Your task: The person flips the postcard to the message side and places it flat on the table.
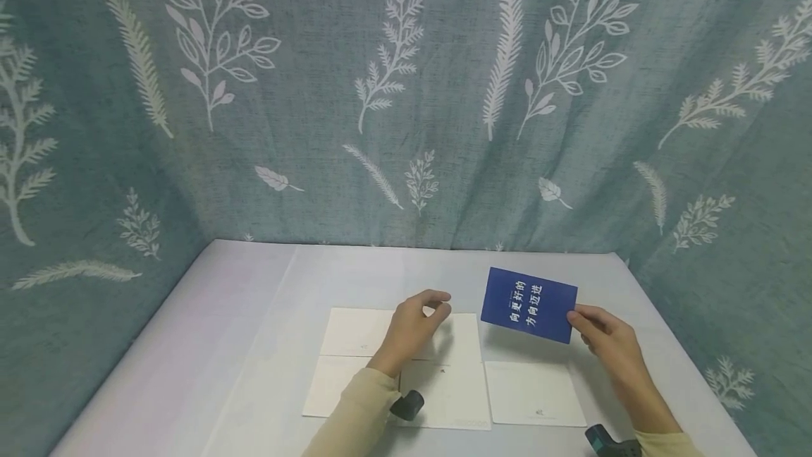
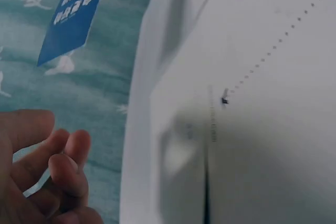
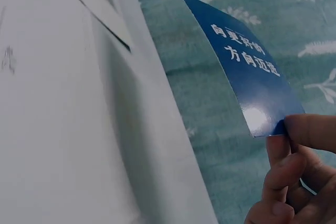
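My right hand (image 1: pixel 609 348) pinches a blue postcard (image 1: pixel 526 304) with white Chinese characters by its right edge, thumb on the printed face. The postcard is raised and tilted above the table, with a shadow below it. In the right wrist view the thumb and fingers grip a corner of it. My left hand (image 1: pixel 412 326) hovers over several white cards (image 1: pixel 444 400), fingers loosely bent and nothing between them. The left wrist view has this hand (image 2: pixel 50 169) apart from the blue postcard (image 2: pixel 76 14).
The white cards lie flat in rows, plain side up with small printed marks. One more white card (image 1: pixel 536 393) lies to their right, below the raised postcard. A white table (image 1: pixel 254 330) carries them all, and a green leaf-patterned curtain (image 1: pixel 317 90) encloses its back and sides.
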### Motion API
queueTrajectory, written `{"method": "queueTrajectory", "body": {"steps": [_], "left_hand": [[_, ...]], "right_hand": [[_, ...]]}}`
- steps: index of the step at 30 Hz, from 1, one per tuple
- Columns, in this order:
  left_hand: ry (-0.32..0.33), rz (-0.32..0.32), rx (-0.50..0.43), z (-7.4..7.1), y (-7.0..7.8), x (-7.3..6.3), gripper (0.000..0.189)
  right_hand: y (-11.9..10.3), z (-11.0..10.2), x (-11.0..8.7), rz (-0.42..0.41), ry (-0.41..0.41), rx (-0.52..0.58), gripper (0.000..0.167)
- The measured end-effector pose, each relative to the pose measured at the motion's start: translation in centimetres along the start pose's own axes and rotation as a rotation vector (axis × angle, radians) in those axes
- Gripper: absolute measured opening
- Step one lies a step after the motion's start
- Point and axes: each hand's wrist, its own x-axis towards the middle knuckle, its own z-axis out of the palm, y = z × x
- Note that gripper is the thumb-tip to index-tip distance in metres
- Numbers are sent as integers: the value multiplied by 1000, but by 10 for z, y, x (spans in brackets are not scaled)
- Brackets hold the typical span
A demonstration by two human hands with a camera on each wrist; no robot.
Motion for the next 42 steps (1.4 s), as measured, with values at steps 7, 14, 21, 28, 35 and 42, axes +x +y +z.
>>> {"method": "queueTrajectory", "body": {"steps": [7, 14, 21, 28, 35, 42], "left_hand": [[4, 24, -6, 0, 5, 0, 32], [-5, -12, 1, 6, 8, 0, 34], [3, 9, 11, 9, 10, -1, 25], [-6, -7, 27, 10, 10, -2, 20], [-29, -56, 23, 13, 7, -4, 19], [-37, -81, 4, 14, 3, -5, 18]], "right_hand": [[-5, 15, -4, -55, 12, -19, 65], [-9, 29, -8, -96, -16, 5, 56], [-10, 38, -9, -92, -50, 10, 53], [-9, 38, -11, -98, -54, 10, 54], [-3, 39, -10, -83, -70, 9, 49], [1, 41, -8, -106, -94, 0, 46]]}}
